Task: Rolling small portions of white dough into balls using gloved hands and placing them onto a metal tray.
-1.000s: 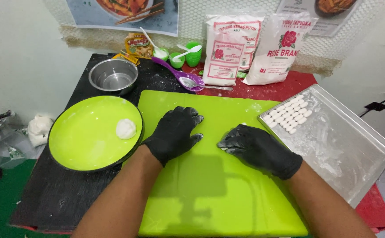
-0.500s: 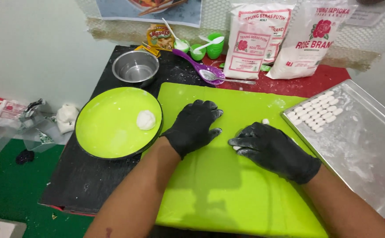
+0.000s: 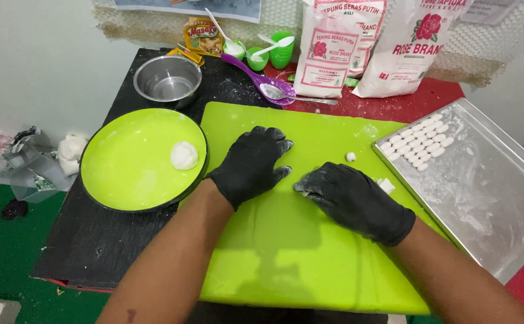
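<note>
Centrally, 2 black-gloved hands press flat on the green cutting board: left hand spread open, empty; right hand palm down over a white dough piece, grip not discernible. Another small dough bit lies just beyond. Dough ball rests on green plate; shaped pieces line the metal tray.

Home kitchen, flour bags, cutting board, baking tray

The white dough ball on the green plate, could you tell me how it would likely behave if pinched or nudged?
The dough ball looks soft and lumpy, so it would probably dent rather than stay stiff. Its rounded shape might let it roll a little on the smooth green plate. Being small, it is likely light, and its floured look suggests little sticking.
</note>
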